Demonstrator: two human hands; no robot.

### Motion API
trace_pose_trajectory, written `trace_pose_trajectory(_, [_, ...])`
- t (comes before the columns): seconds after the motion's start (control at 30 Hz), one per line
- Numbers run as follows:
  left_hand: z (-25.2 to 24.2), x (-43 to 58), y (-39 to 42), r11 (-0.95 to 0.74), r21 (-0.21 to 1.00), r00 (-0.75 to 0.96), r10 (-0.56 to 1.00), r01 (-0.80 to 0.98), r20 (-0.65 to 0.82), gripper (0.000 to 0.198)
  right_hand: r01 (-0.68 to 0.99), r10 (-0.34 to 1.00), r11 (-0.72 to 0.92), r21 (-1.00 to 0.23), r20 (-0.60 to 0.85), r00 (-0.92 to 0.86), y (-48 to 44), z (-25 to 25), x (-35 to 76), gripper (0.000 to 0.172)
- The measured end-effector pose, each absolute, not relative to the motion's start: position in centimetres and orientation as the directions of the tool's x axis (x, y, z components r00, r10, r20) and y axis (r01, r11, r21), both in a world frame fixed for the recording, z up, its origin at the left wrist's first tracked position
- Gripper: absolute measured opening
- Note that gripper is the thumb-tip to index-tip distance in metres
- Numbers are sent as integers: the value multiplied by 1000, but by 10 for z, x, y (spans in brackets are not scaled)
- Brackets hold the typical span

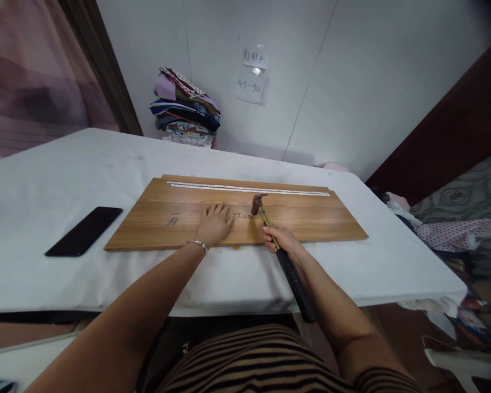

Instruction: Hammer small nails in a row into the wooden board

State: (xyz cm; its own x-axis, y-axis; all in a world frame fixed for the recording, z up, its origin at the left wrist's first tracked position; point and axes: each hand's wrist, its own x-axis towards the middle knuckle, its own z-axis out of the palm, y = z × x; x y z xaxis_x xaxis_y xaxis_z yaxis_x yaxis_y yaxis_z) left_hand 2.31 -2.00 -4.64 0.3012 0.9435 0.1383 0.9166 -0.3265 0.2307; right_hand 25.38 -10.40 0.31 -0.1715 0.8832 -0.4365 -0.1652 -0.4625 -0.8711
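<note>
A wooden board (311, 218) lies flat on the white-covered table, with two white strips (245, 188) along its far side. My left hand (216, 222) rests flat on the board, fingers spread. My right hand (281, 239) is wrapped round the handle of a hammer (286, 265), near its middle. The hammer's head is over the board, close to a row of small nails (241, 215) standing to the right of my left hand. Several loose nails (172, 220) lie on the board's left part.
A black phone (84, 232) lies on the table (28, 191) left of the board. Folded clothes (186, 109) are stacked at the back against the wall, below and left of paper notes (251, 87). Spotted cloth (454, 233) is beyond the table's right edge.
</note>
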Motion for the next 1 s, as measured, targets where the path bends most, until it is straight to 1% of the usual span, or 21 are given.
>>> trace_pose_trajectory(0.1, [-46,23,-20,-327,219,303,943,919,138,55,-163,886,-455,-876,-425,-185,-104,5,252,46])
trace_pose_trajectory(0.37, [-45,23,-21,-325,207,303,944,923,128,55,-147,867,-485,-862,-450,-215,-104,4,248,46])
trace_pose_trajectory(0.6, [-44,23,-22,-326,191,306,944,926,127,55,-163,884,-460,-873,-432,-181,-105,6,250,44])
trace_pose_trajectory(0.73, [-45,23,-22,-327,201,304,943,923,137,54,-155,870,-488,-859,-464,-167,-105,6,252,44])
trace_pose_trajectory(0.87, [-47,23,-20,-323,214,299,944,922,138,55,-156,879,-470,-869,-444,-176,-105,6,253,46])
trace_pose_trajectory(1.0, [-49,22,-18,-325,226,298,944,918,146,53,-161,885,-461,-873,-441,-148,-105,7,254,49])
